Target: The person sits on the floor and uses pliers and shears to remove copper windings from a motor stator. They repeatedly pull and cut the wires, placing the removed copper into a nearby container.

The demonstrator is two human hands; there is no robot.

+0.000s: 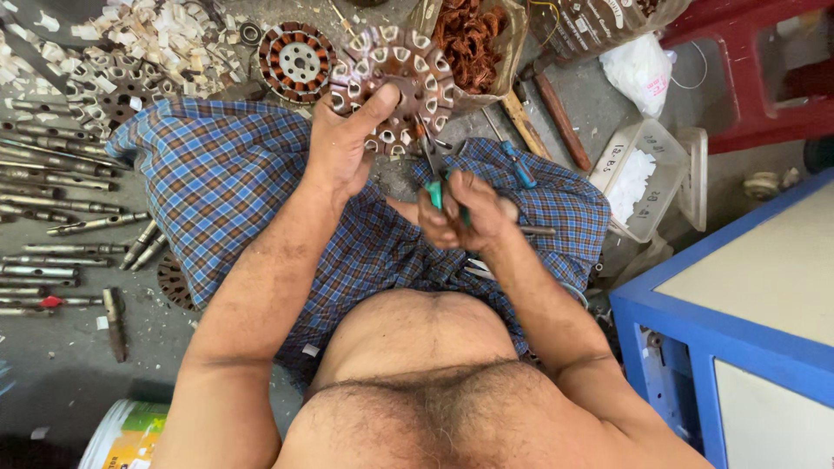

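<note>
My left hand (343,143) grips the round stator core (393,87) above my knees, hiding its lower edge. My right hand (465,213) closes around green-handled pliers (434,187), jaws hard to see. Metal shafts (52,204) litter the grey floor (52,365).

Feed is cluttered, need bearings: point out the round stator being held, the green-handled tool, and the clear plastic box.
round stator (395,74), head view, slotted face.
green-handled tool (434,193), head view, handle above right hand's fingers.
clear plastic box (647,178), head view, near wall.

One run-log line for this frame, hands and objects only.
left hand: grips round brown slotted metal stator disc | right hand: holds green-handled pliers, tip at disc edge | second stator disc on floor
</note>
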